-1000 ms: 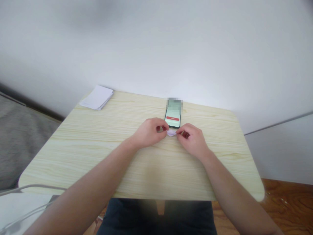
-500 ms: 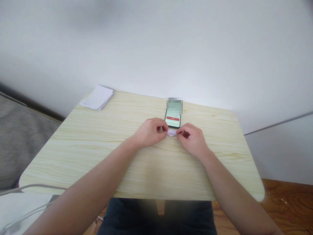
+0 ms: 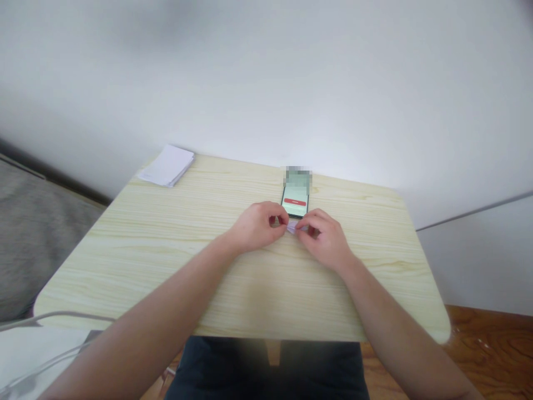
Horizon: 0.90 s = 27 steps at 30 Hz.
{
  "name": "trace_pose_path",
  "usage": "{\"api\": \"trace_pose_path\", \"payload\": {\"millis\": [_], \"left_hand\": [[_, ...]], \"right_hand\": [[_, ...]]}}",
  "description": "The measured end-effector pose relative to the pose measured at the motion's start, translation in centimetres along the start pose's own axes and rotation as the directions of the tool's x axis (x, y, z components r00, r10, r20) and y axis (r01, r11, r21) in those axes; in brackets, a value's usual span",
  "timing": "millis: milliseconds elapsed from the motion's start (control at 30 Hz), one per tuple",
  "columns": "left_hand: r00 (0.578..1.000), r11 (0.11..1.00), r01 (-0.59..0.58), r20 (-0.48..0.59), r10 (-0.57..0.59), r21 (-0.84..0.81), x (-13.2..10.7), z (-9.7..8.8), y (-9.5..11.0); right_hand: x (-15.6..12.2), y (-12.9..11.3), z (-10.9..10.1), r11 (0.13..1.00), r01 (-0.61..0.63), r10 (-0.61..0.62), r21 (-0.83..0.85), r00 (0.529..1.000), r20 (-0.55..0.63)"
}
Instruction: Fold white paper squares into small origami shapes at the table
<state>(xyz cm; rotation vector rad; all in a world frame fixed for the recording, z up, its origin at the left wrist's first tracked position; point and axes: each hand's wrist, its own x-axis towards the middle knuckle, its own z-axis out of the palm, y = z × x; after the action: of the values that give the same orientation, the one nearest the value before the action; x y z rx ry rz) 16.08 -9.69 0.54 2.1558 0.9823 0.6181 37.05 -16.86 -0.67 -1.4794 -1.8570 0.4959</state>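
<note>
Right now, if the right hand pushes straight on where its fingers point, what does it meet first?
The right hand pinches the folded paper; straight on, it would likely meet the left hand at the paper's other end. The phone beyond looks off that line.

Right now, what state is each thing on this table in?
small folded paper: pinched between both hands.
left hand: closed on its left end.
right hand: closed on its right end.
phone: flat, screen lit.
paper stack: lying at the far left corner.
</note>
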Motion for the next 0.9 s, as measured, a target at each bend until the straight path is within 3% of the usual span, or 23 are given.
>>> {"api": "trace_pose_path", "payload": {"millis": [900], "left_hand": [[0.999, 0.999, -0.038, 0.008, 0.038, 0.023, -0.08, 0.35, 0.39]], "right_hand": [[0.09, -0.17, 0.46, 0.998, -0.053, 0.052, -0.025, 0.997, -0.049]]}}
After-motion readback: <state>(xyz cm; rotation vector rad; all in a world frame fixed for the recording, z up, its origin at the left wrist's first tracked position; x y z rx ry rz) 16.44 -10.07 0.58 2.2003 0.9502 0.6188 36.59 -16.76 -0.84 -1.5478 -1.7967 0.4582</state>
